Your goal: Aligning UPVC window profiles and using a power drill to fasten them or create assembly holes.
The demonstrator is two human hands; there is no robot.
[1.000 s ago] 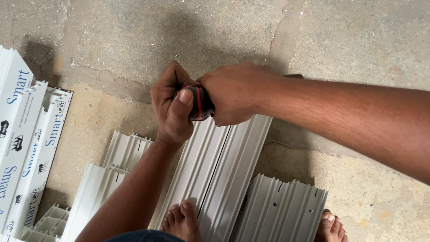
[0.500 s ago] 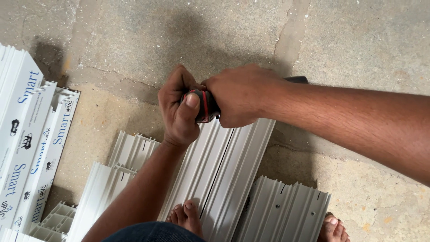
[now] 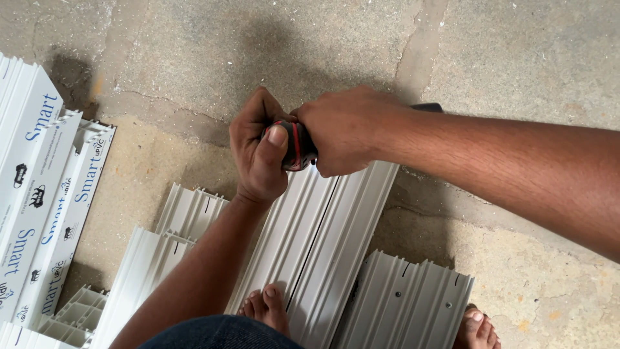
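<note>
Two bare feet (image 3: 266,309) stand nearest, at the near ends of long white ribbed plastic window profiles (image 3: 323,245) lying on the rough concrete floor (image 3: 161,58). Beyond them, over the middle profile's far end, the left hand (image 3: 259,152) and right hand (image 3: 342,129) curl their fingers tightly around a black tool handle with red rings (image 3: 294,145), the left thumb pressed on top.

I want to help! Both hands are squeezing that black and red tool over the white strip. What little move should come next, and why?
Probably press the tool down onto the end of the white strip. Both the left hand and right hand already grip it right above that end, and a foot steadies the strip. What the tool's tip touches is hidden.
</note>
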